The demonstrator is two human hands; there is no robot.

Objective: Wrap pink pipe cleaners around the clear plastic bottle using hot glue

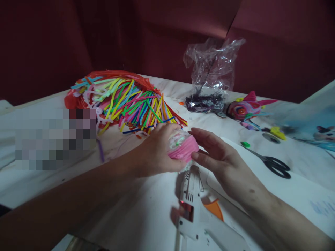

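Note:
A rounded ball (184, 148) is wrapped partly in pink fuzzy strands, with a whitish, green-flecked patch at its upper left. My left hand (157, 150) is closed around its left side, thumb along the lower front. At the ball's right edge, my right hand (222, 157) has its thumb and fingers apart, the tips touching or very near the pink strands. Directly below lies a white hot glue gun (192, 205) with an orange trigger (214, 208), its nozzle end close under the ball and a red glow at its side.
Colourful pipe cleaners (136, 101) spread from a red bag at back left. A clear plastic bag (213, 69) holding dark strands stands behind. Rightward lie black-handled scissors (276, 165), a pink fish-like craft figure (244, 108), a yellow piece (277, 133) and a green piece (245, 144).

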